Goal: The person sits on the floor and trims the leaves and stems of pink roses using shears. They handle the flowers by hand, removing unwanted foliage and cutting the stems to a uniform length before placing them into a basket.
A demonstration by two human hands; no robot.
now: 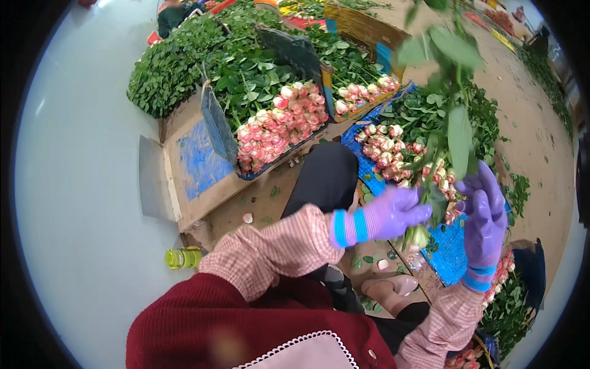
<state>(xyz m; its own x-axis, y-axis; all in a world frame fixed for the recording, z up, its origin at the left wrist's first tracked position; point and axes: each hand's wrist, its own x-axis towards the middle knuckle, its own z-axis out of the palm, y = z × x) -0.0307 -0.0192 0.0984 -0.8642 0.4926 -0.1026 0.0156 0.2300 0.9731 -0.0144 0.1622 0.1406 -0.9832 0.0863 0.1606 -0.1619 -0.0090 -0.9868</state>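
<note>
Both my hands wear purple gloves with blue-striped cuffs. My left hand [393,215] pinches a rose stem [444,123] held upside down, its pale bud [419,236] hanging just below my fingers and its green leaves rising toward the camera. My right hand [484,218] stands upright beside the stem, fingers apart, touching or nearly touching its leaves. Beneath my hands lies a blue mat [452,249] with a heap of pink-and-cream roses [387,150].
A cardboard box [196,178] with a blue panel holds many pink roses [283,123] and their foliage [184,61]. More boxes of roses stand behind. A yellow-green bottle [181,258] lies at my left. Petals and leaves litter the dirt floor [534,129].
</note>
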